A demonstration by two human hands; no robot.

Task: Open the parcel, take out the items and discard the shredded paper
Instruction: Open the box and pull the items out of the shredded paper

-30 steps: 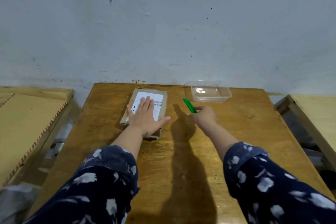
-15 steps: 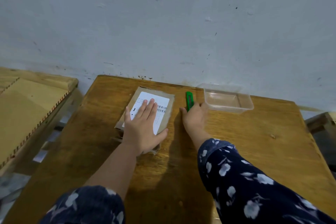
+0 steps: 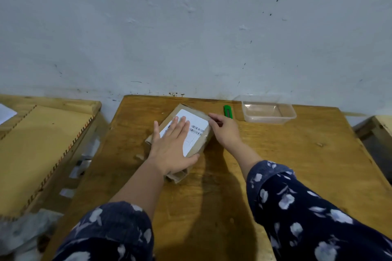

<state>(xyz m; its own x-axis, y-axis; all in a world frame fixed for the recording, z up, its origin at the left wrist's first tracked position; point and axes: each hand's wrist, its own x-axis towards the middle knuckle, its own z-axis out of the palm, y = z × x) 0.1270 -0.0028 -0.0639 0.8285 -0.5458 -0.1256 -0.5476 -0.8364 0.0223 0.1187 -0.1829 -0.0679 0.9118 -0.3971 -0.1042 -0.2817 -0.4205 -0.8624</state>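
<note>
From the head camera, you see the parcel (image 3: 192,131) lying flat on the wooden table (image 3: 297,154), toward its far side, turned at a slant so one corner points at the wall (image 3: 191,27). Its white shipping label (image 3: 196,128) faces up, with the barcode near the right edge.

Your left hand (image 3: 169,150) lies palm down on top of the parcel, fingers (image 3: 180,127) stretched out straight and close together over the label, thumb spread along the near right edge of the box. It presses flat; nothing is gripped in it.

Your right hand (image 3: 226,131) sits just beside the parcel's right side, its forefinger reaching to the far right corner and touching the cardboard there. The other fingers are curled loosely under; you cannot tell whether they pinch tape or an edge, since the back of the hand hides them.

A green utility knife (image 3: 228,111) lies on the table just beyond your right hand, apart from it. To its right stands a clear plastic container (image 3: 269,112), near the wall. Both forearms come out of dark floral sleeves (image 3: 307,207). A pale wooden board (image 3: 31,144) lies left of the table.
</note>
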